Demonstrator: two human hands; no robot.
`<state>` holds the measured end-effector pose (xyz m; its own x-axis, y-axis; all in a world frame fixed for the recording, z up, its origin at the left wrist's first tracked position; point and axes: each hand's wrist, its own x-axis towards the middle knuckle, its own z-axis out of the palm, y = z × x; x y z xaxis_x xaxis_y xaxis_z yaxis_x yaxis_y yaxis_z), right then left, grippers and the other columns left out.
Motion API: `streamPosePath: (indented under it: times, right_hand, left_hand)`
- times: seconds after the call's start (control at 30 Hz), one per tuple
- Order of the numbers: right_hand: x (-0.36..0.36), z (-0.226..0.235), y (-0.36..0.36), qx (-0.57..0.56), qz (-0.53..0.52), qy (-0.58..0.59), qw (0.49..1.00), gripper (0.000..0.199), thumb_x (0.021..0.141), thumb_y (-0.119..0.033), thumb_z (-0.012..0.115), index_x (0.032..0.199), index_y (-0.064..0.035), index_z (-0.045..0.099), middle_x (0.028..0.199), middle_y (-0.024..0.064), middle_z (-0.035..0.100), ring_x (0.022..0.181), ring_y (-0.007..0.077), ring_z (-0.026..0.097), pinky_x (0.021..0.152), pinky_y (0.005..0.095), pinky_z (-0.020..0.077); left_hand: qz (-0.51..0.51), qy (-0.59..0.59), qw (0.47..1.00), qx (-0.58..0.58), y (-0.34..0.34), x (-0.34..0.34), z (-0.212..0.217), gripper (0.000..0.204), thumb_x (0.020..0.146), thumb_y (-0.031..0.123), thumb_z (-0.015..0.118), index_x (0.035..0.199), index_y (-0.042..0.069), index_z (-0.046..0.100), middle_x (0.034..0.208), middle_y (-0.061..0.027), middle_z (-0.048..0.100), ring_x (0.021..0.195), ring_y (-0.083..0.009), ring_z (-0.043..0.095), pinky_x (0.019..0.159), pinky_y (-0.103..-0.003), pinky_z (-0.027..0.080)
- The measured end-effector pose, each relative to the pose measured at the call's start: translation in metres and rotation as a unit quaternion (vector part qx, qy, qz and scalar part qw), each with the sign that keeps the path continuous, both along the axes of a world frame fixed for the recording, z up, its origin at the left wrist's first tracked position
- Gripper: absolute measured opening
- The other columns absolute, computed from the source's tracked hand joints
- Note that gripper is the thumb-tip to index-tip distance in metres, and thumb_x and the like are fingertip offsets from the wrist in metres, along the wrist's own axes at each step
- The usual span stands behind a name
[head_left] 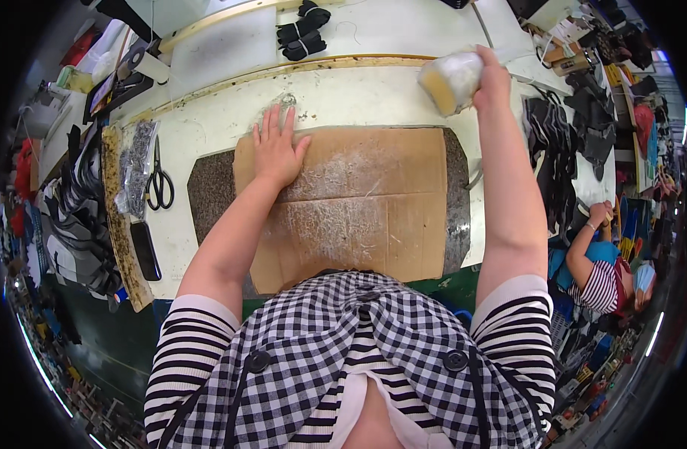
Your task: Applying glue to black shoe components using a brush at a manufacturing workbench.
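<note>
My left hand (276, 146) lies flat, fingers spread, on the far left corner of a brown cardboard sheet (358, 209) smeared with dried glue. The cardboard rests on a dark speckled mat (208, 194) on the white worktable (208, 127). My right hand (493, 75) is raised over the table's far right side and grips a pale, glue-coated container (450, 78) tilted on its side, its yellowish end facing left.
Black scissors (160, 183) and a clear bag of small dark parts (137, 165) lie at the left. Beside them is a black flat bar (145, 251). Black straps (302, 34) sit at the back, black cut pieces (560, 157) at the right. Another person (605, 262) works at lower right.
</note>
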<state>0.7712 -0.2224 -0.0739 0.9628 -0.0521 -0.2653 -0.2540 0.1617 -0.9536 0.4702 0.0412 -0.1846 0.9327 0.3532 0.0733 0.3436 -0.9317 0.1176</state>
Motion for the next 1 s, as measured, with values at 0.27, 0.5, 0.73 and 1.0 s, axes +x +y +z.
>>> streamPosePath:
  times: [0.27, 0.5, 0.73, 1.0]
  right_hand:
    - [-0.139, -0.024, 0.001, -0.152, 0.341, -0.185, 0.909, 0.024, 0.076, -0.013, 0.070, 0.096, -0.0065, 0.058, 0.091, 0.0009, 0.063, 0.084, 0.0113, 0.058, 0.078, 0.0268, 0.0463]
    - [-0.174, -0.027, 0.014, -0.208, 0.220, -0.189, 0.934, 0.016, 0.082, -0.012, 0.069, 0.088, -0.0067, 0.056, 0.084, 0.0000, 0.058, 0.079, 0.0098, 0.054, 0.074, 0.0254, 0.0444]
    - [-0.187, -0.034, 0.016, -0.182, 0.128, -0.170, 0.960, 0.016, 0.081, -0.012, 0.069, 0.088, -0.0073, 0.055, 0.085, -0.0001, 0.057, 0.079, 0.0097, 0.054, 0.073, 0.0250, 0.0441]
    - [-0.170, -0.042, 0.010, -0.135, 0.224, -0.165, 0.951, 0.020, 0.077, -0.008, 0.071, 0.089, -0.0072, 0.054, 0.086, -0.0001, 0.057, 0.080, 0.0098, 0.054, 0.073, 0.0256, 0.0442]
  left_hand:
    - [-0.054, -0.057, 0.992, -0.100, 0.007, -0.008, 0.001, 0.041, 0.089, 0.037, 0.052, 0.124, 0.016, 0.055, 0.114, -0.0080, 0.053, 0.111, -0.0254, 0.046, 0.101, -0.043, 0.027]
    - [-0.082, -0.086, 0.989, -0.090, 0.003, -0.004, 0.002, 0.025, 0.089, 0.032, 0.054, 0.105, 0.015, 0.063, 0.093, -0.0070, 0.056, 0.094, -0.0248, 0.052, 0.093, -0.041, 0.032]
    - [-0.035, 0.072, 0.991, -0.105, 0.002, 0.012, 0.021, 0.024, 0.088, 0.029, 0.056, 0.106, 0.014, 0.063, 0.101, -0.0099, 0.055, 0.104, -0.0283, 0.050, 0.103, -0.048, 0.025]
    - [-0.247, -0.277, 0.919, -0.134, -0.090, 0.169, 0.084, 0.035, 0.091, 0.027, 0.053, 0.125, 0.021, 0.055, 0.140, -0.0082, 0.042, 0.132, -0.0274, 0.036, 0.106, -0.046, 0.027]
